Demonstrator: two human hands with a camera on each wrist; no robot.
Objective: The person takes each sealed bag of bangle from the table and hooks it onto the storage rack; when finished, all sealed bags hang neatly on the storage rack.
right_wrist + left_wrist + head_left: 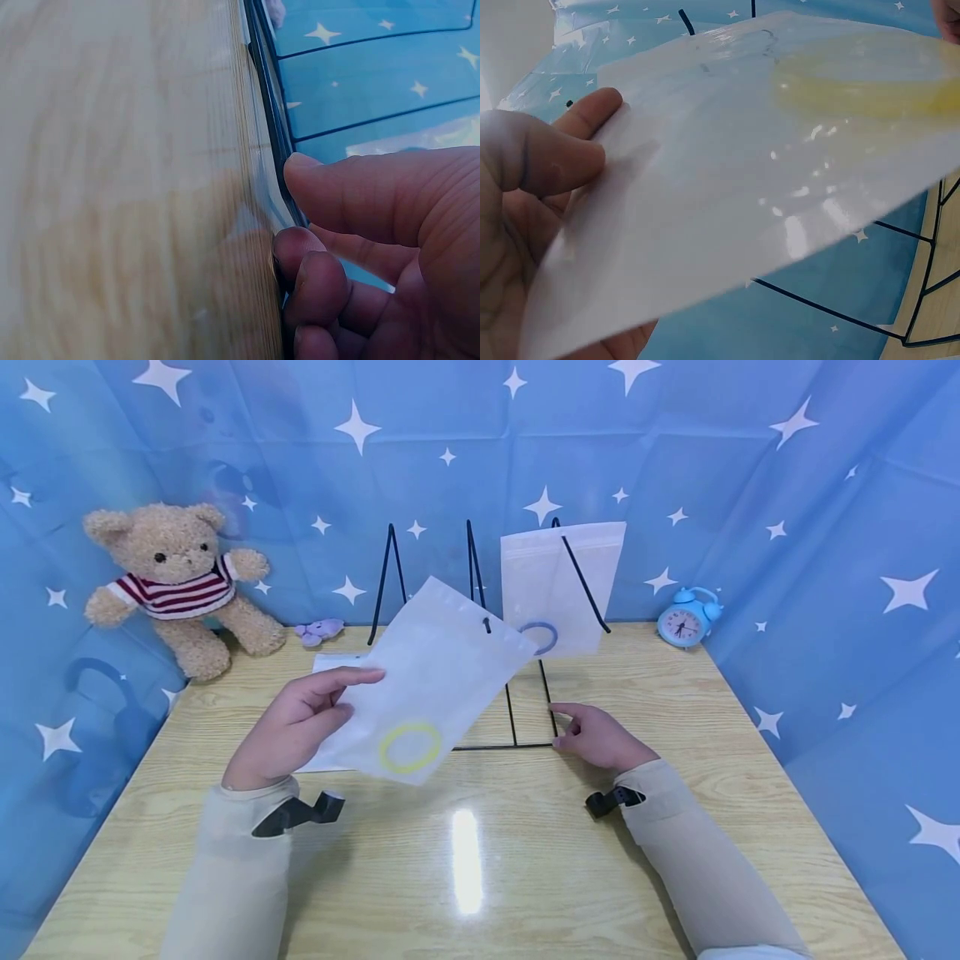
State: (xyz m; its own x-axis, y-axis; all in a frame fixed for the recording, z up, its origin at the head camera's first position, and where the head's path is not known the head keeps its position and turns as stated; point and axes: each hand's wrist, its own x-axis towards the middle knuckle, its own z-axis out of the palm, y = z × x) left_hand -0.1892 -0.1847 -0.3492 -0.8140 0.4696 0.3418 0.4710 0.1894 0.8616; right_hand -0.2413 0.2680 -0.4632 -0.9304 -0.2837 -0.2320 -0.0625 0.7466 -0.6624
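Note:
My left hand pinches the left edge of a translucent white zip bag, tilted in the air. Inside, near its lower end, shows a yellow ring. The middle prong of a black wire rack pokes out at the bag's upper edge; its upper part runs behind. A second white bag, with a blue ring at its bottom, hangs on the right prong. At the rack's front right corner, my right hand pinches the base wire between thumb and fingers.
More white bag or sheet material lies on the wood-grain table, partly hidden by the raised bag. A teddy bear and a small purple toy sit at back left. A blue alarm clock stands at back right.

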